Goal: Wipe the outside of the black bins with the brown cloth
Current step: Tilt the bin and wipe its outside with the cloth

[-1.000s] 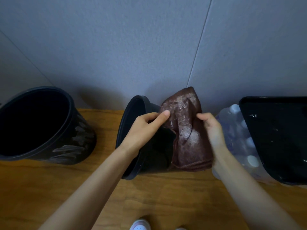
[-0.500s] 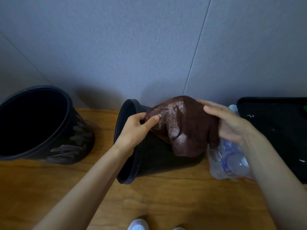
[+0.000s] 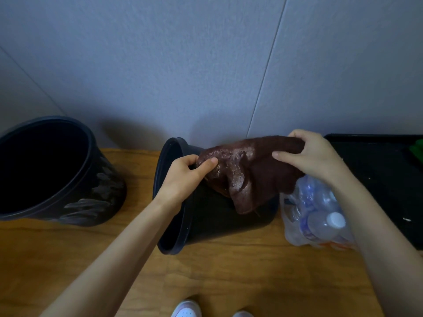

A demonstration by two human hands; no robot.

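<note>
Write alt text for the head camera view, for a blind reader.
A left hand and a right hand hold a brown cloth over a tipped black bin on a wooden floor. An upright black bin stands to its left; a pack of water bottles lies to its right.

A bin (image 3: 206, 225) is seen lying on its side on a wooden floor (image 3: 229, 275), its mouth turned left. A brown cloth (image 3: 249, 170) is draped over its upper wall. The cloth's left end is pinched by the left hand (image 3: 185, 177) beside the rim, and its right end is gripped by the right hand (image 3: 313, 156). A second bin (image 3: 57, 170) is stood upright well to the left. A wrapped pack of bottles (image 3: 320, 216) is set just right of the tipped bin, with a black container (image 3: 377, 179) beyond it. A grey wall (image 3: 206, 65) is seen behind, and shoe tips (image 3: 186, 311) at the bottom edge.
</note>
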